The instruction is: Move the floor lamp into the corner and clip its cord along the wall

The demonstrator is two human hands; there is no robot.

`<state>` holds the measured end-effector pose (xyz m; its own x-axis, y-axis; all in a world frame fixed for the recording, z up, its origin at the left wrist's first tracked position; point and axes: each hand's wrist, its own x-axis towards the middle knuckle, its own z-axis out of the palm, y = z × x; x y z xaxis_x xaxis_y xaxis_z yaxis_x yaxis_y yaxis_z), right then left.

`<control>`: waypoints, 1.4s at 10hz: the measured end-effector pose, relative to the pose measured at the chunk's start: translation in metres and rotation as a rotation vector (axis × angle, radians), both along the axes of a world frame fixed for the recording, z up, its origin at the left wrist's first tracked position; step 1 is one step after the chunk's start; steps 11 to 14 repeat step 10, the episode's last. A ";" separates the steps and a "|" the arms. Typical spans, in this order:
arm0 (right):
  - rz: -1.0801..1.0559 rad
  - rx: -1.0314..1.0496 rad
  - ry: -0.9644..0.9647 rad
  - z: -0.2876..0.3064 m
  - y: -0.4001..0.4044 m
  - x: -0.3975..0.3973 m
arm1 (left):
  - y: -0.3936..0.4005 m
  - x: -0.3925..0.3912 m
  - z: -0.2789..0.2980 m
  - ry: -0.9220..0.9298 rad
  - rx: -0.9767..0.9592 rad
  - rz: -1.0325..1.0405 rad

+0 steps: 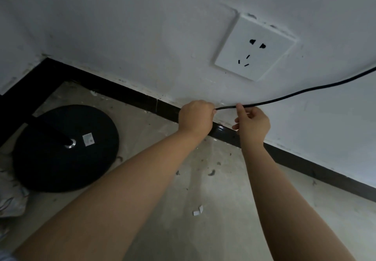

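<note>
The floor lamp's round black base (pixel 65 149) sits on the concrete floor (pixel 183 220) in the corner, so the move looks done. Its thin black cord (pixel 295 94) runs low along the white wall (pixel 142 37), just above the dark skirting (pixel 227 136) and below the socket (pixel 254 47). The left hand (pixel 196 118) is closed around the cord and the right hand (pixel 252 124) pinches it, apparently keeping it taut against the wall for clipping. No clip is visible.
</note>
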<state>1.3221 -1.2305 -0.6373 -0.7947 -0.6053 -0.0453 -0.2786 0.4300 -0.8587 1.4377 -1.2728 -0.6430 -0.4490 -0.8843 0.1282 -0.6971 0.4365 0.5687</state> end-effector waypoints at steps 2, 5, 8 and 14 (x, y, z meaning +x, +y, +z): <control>0.032 0.030 0.091 -0.007 0.000 -0.003 | 0.000 -0.008 -0.005 -0.008 0.038 0.019; 0.009 0.019 0.005 -0.010 0.002 -0.006 | -0.008 -0.009 0.002 -0.037 -0.143 0.043; -0.052 0.009 -0.309 -0.005 0.011 -0.009 | -0.002 0.000 0.009 -0.041 -0.169 0.069; 0.024 0.079 -0.598 0.002 0.013 -0.010 | 0.000 0.009 0.025 0.047 -0.340 0.034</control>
